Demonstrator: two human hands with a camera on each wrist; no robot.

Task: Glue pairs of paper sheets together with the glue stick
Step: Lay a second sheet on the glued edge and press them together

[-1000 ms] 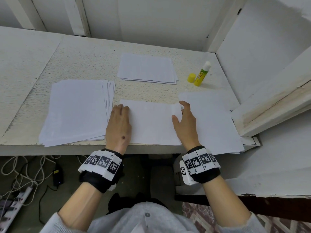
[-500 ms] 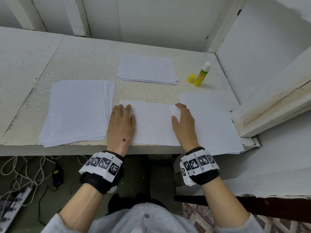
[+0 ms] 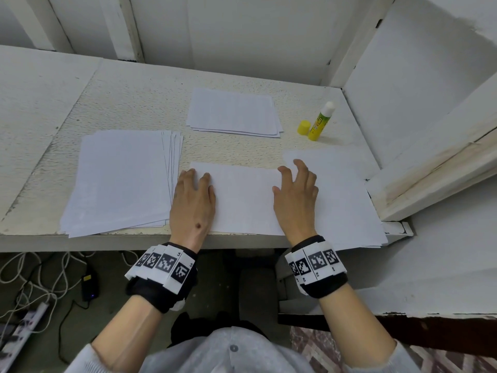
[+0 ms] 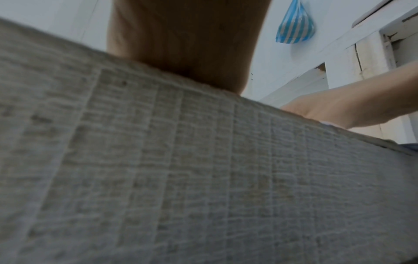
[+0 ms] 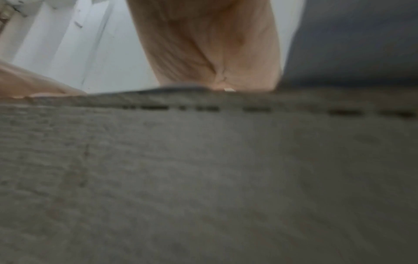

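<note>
A white sheet (image 3: 242,197) lies at the table's front edge between my hands. My left hand (image 3: 192,197) rests flat on its left part with straight fingers. My right hand (image 3: 295,189) lies on its right edge, fingers spread and slightly lifted, half over the right paper stack (image 3: 344,200). The uncapped yellow-green glue stick (image 3: 320,122) stands upright at the back right, its yellow cap (image 3: 304,127) beside it. Both wrist views show only the table's front face and the underside of a wrist.
A fanned paper stack (image 3: 121,181) lies left of my left hand. A smaller paper stack (image 3: 234,113) sits at the back middle. A white slanted wooden frame (image 3: 435,168) borders the table (image 3: 129,103) on the right. Cables and a power strip (image 3: 24,321) lie on the floor.
My right hand has shifted a little to the right and spread its fingers over the sheet's right edge. My left hand has stayed pressed on the sheet's left part.
</note>
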